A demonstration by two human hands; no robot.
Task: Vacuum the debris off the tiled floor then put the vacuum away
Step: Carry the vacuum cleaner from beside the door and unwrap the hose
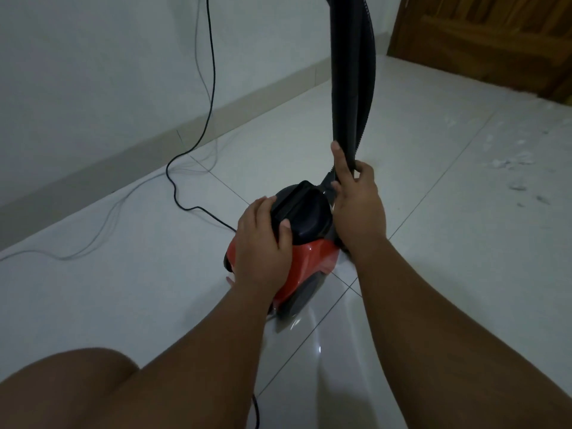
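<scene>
Vacuum (309, 258) sits on tiled floor (123, 289), left hand (263, 243) fingers (263, 202) clamped on its handle (297, 199), right hand (359, 212) fingers round the hose (353, 88).

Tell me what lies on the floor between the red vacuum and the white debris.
Head view: only bare tile between the vacuum and the debris, crossed by grout lines.

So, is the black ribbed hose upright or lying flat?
Upright: the black ribbed hose rises from the red canister vacuum past the frame's top.
</scene>
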